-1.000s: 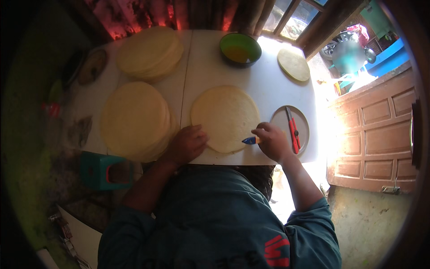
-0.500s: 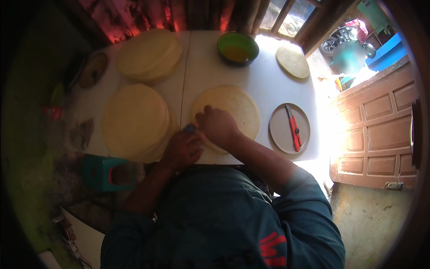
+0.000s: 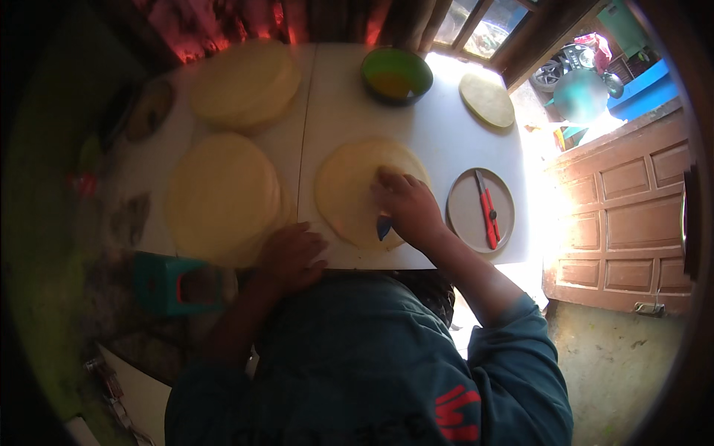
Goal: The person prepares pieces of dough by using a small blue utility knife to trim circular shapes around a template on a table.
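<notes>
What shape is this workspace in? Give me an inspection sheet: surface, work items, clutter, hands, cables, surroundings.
Surface: white table, seam running front to back.
Work items: dough-like round; blue-ended tool; near stack and far stack of similar rounds at left; smaller round at far right; green bowl, yellowish contents.
Clutter: red utility knife on gray plate.
Hands: right hand grips the tool over the round; left hand beside the near stack, seemingly holding nothing.
Cables: nothing seen.
Surroundings: brown panelled door at right; teal stool at lower left.

Strong daylight (image 3: 534,193) enters beside the brown panelled wooden door (image 3: 621,230), near a wood-framed window (image 3: 483,31), and a green plastic stool (image 3: 158,281) stands close to the white table (image 3: 335,93)
</notes>
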Tool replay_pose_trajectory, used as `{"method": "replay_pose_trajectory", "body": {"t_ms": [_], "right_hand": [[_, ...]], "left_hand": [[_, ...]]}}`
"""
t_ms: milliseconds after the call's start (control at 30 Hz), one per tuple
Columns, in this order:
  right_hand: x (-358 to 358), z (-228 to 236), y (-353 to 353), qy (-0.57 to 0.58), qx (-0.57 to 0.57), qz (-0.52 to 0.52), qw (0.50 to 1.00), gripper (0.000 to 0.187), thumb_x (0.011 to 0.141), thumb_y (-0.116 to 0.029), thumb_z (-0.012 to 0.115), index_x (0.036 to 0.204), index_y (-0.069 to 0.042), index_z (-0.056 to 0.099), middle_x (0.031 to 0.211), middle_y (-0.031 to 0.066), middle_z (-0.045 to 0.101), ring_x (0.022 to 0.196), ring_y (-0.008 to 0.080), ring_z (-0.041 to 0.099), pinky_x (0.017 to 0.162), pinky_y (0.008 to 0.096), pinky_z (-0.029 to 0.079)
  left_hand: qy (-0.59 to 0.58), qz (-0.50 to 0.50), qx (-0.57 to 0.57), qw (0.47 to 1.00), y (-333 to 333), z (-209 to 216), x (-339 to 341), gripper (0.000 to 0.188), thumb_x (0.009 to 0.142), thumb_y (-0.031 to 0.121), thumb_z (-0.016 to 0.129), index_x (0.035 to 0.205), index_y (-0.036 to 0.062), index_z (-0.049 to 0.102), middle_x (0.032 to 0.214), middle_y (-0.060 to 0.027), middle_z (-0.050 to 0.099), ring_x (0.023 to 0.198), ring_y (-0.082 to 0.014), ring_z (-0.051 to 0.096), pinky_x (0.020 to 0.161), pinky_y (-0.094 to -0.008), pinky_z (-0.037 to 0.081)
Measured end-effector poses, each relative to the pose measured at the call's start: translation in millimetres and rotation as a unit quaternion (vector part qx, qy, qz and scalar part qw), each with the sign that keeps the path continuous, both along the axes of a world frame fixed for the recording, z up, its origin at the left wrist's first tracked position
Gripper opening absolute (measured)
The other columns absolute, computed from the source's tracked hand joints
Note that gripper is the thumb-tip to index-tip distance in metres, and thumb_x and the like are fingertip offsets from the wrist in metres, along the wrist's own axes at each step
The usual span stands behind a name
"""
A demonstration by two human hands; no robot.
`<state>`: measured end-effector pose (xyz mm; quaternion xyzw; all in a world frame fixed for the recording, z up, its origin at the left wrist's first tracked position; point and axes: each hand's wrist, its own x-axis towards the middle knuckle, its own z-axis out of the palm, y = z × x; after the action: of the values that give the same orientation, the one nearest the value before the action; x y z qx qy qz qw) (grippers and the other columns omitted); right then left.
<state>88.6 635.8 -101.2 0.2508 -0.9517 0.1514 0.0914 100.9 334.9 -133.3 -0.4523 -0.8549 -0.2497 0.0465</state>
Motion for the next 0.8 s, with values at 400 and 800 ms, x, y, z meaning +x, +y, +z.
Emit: {"method": "replay_pose_trajectory", "body": {"t_ms": [400, 800], "right_hand": [[-56.9, 40.6, 22.7, -0.186, -0.057, -0.217, 0.956, 0.022, 0.097, -0.024, 0.059, 0.111, -0.011, 0.07, 0.094, 0.0123, 0.069, 0.098, 0.0294, 0.068, 0.077, 0.0443, 0.056], [-1.8, -5.2, -37.8, -0.039, -0.007, 0.059, 0.997, 0.013, 0.08, -0.019, 0.069, 0.091, -0.013, 0.07, 0.103, 0.0079, 0.065, 0.1, 0.0312, 0.064, 0.083, 0.0443, 0.051]], "left_hand": [[0.132, 0.206, -0.068, 0.967, -110.9, 66.1, -16.6, 0.044, 0.068, 0.025, 0.084, 0.108, 0.0089, 0.074, 0.113, -0.0093, 0.069, 0.117, -0.0357, 0.06, 0.102, -0.0485, 0.048], [0.127, 0.118, -0.066, 0.983, -127.9, 83.4, -16.8, 0.041, 0.073, 0.023, 0.085, 0.11, 0.0095, 0.074, 0.117, -0.008, 0.068, 0.119, -0.0312, 0.061, 0.1, -0.0454, 0.047]]}}
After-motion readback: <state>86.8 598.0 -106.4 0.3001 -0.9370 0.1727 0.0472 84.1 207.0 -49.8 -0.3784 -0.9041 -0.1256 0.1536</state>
